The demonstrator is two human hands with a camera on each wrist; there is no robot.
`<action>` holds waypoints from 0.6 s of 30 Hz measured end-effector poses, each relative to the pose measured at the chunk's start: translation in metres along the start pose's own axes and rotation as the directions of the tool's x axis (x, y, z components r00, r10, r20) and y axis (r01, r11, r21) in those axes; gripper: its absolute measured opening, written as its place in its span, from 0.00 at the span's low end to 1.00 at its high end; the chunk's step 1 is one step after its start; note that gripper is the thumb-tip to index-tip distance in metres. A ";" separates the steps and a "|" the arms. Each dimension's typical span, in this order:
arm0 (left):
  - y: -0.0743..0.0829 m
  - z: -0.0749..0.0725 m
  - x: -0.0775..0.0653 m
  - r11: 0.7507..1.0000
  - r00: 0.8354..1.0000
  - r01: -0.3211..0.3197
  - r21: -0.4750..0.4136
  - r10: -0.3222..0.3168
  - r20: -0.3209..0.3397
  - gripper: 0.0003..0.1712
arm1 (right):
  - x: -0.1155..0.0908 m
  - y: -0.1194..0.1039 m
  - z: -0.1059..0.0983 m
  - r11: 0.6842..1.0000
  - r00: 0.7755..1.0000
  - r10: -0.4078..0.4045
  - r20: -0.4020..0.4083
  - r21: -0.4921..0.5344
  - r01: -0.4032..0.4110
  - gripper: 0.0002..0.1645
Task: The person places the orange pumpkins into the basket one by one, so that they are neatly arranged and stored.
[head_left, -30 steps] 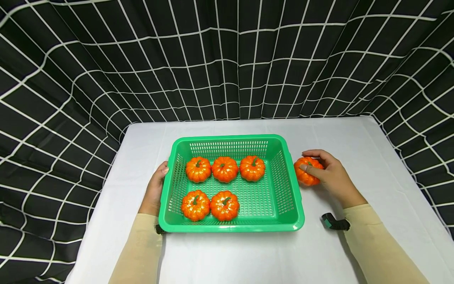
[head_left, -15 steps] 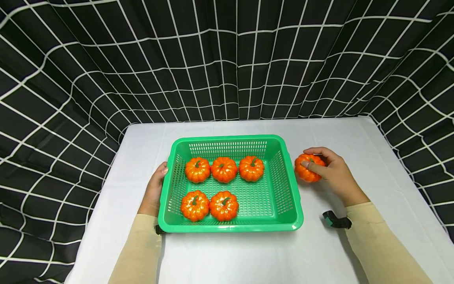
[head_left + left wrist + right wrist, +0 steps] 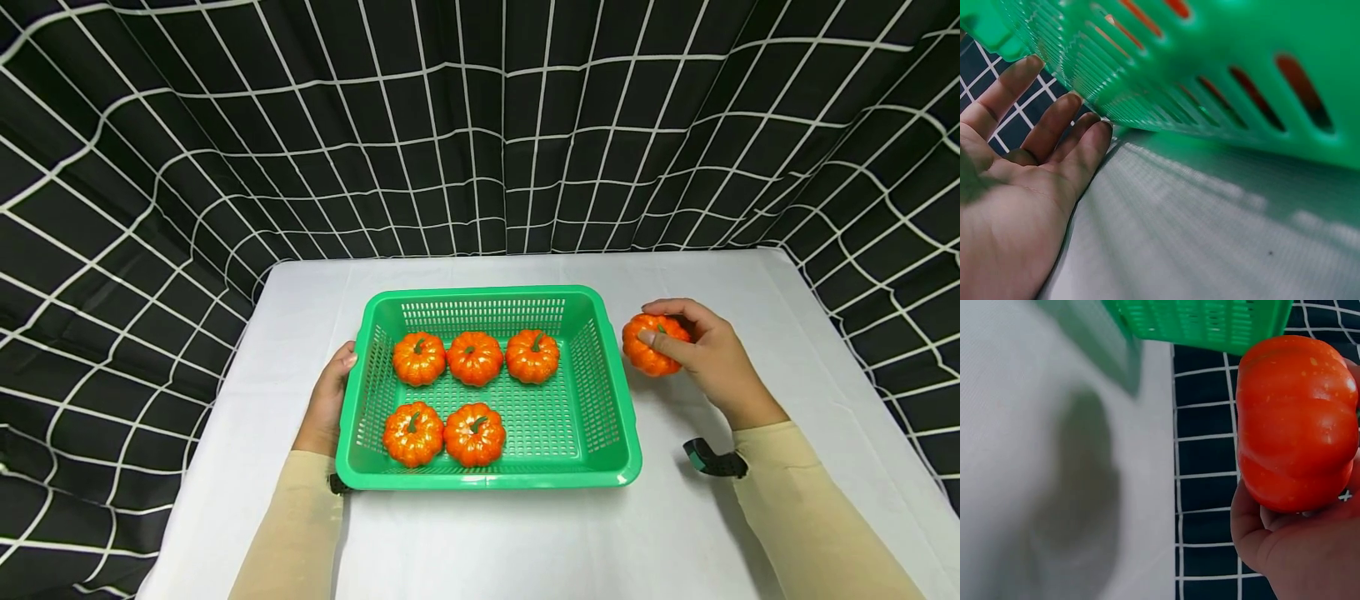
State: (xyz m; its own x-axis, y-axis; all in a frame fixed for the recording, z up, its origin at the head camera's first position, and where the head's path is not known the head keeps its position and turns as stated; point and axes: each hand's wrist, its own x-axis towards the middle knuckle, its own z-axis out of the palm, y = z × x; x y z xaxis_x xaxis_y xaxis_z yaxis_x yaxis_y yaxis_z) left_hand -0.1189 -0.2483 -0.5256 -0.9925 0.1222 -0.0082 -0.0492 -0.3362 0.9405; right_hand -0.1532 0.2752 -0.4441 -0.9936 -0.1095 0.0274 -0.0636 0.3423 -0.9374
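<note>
A green plastic basket with slotted walls sits mid-table. Inside it lie several small orange pumpkins, three in a back row starting with one at the left and two in front, including one near the middle. My left hand is at the basket's left side; in the left wrist view its loosely extended fingers lie against the outer wall. To the right of the basket, my right hand grips another pumpkin between thumb and fingers. The right wrist view shows this pumpkin raised, its shadow on the cloth.
White cloth covers the table. Behind and along both sides hangs a black curtain with a white grid. A dark strap with a camera is on the right wrist. The basket's front right part holds no pumpkin.
My right hand has moved slightly away from me and to the right, raising the pumpkin it grips. The left hand and the basket have stayed in place.
</note>
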 end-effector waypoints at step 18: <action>0.001 0.003 0.000 1.000 1.000 0.002 0.009 -0.002 -0.027 0.18 | -0.006 -0.036 0.012 0.990 0.993 -0.117 0.024 0.089 0.114 0.20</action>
State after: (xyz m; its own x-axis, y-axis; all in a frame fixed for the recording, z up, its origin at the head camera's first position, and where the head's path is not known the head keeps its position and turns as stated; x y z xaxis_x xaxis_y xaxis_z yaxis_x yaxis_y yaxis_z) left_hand -0.1186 -0.2461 -0.5236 -0.9951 0.0974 -0.0189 -0.0499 -0.3273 0.9436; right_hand -0.1436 0.2527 -0.4142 -0.9769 -0.1708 0.1283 -0.1680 0.2434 -0.9553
